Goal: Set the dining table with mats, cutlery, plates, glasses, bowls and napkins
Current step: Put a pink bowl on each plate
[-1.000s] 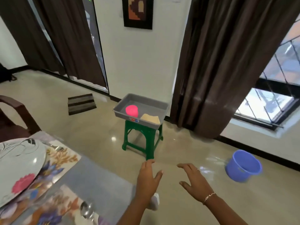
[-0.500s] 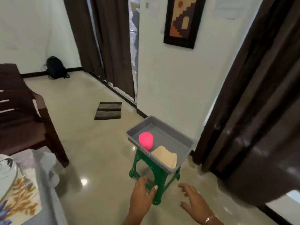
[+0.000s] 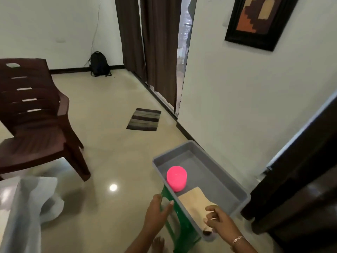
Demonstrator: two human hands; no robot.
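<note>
Cream floor tiles and white walls frame a corner of the room where a grey tray (image 3: 209, 170) sits on a green stool (image 3: 184, 234), close to the wall. Inside the tray, a pink cup (image 3: 176, 178) stands against the near wall, and a beige napkin (image 3: 195, 201) lies flat just beside it, toward the person, with one end running under the right hand.

The person's right hand (image 3: 220, 223), a thin bracelet (image 3: 238, 239) on its wrist, hovers over that near end of the napkin with its fingers curled in; whether they have actually pinched the cloth cannot be told. The left hand (image 3: 156, 214) is held out with fingers straight and thumb spread, holding nothing, just outside the tray's near wall and in front of the stool's frame. A bare foot (image 3: 158, 242) shows on the floor below it.

Further off, a dark brown plastic chair (image 3: 36, 125) stands at left, and pale cloth (image 3: 27, 207) drapes over the table corner at lower left. A striped mat (image 3: 144, 119) lies on the floor near a doorway hung with brown curtains (image 3: 145, 42). A black backpack (image 3: 99, 63) leans against the far wall, and a framed picture (image 3: 259, 21) hangs above the tray.
</note>
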